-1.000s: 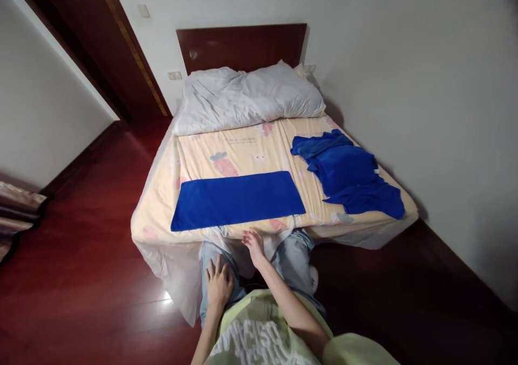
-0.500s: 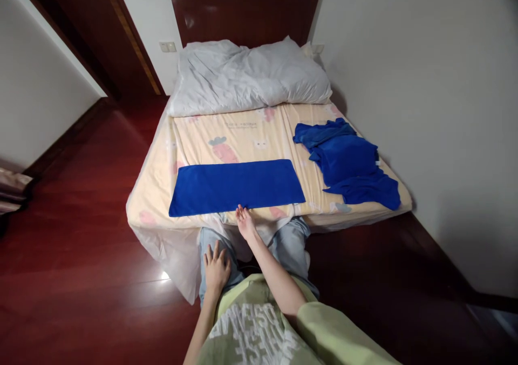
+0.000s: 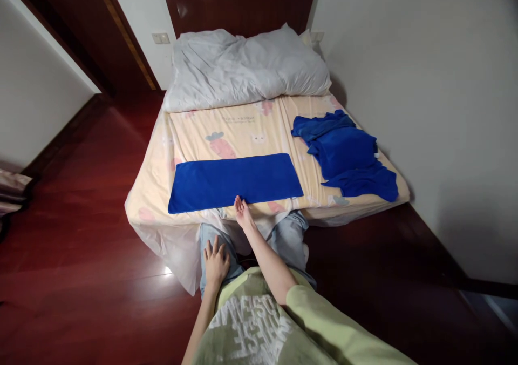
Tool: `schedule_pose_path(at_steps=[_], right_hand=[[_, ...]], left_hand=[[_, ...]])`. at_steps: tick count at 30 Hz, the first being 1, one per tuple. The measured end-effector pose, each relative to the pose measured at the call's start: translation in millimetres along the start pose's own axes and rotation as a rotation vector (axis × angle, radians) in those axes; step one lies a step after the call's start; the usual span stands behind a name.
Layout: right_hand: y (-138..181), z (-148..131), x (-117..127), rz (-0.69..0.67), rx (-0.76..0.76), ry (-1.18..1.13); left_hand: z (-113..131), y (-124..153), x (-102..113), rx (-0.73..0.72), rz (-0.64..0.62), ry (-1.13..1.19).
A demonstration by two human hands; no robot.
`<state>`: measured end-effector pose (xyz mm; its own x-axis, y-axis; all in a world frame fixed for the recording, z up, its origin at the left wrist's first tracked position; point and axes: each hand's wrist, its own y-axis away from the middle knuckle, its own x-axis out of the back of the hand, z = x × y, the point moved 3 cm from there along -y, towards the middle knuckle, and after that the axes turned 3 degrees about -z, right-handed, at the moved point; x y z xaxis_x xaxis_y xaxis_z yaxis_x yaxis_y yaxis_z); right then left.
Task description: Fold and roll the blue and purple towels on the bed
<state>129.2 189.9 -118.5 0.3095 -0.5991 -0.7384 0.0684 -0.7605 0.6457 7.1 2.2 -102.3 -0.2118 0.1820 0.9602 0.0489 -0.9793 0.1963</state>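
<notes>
A flat blue towel [image 3: 234,182], laid out as a long rectangle, lies across the near part of the bed. At its near edge is my right hand [image 3: 243,213], palm turned up and fingers stretched out, with the fingertips at the cloth's border; whether they touch it I cannot tell. Nothing shows in that palm. My left hand [image 3: 216,262] rests on my left thigh with its fingers spread and holds nothing. To the right on the bed is a crumpled heap of blue cloth [image 3: 346,154] with a small white tag on its right side.
The bed's patterned yellow sheet [image 3: 194,133] spreads under the cloths. A grey-white quilt [image 3: 251,68] is bunched before the dark headboard [image 3: 238,0]. A wall [image 3: 424,111] runs close along the right side, and dark red floor [image 3: 81,235] lies to the left.
The view has tipped slightly downward, so the bed sits a little higher in the picture. My right hand stays at the towel's near edge, its palm turned up a bit more. My left hand remains on the thigh.
</notes>
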Motion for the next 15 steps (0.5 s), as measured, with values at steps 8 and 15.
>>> schedule_pose_path(at_steps=[8, 15], right_hand=[[1, 3, -2, 0.0, 0.019, -0.03], [2, 3, 1, 0.068, 0.028, -0.053]], left_hand=[[2, 1, 3, -0.003, -0.005, -0.016], [7, -23, 29, 0.011, -0.117, 0.063]])
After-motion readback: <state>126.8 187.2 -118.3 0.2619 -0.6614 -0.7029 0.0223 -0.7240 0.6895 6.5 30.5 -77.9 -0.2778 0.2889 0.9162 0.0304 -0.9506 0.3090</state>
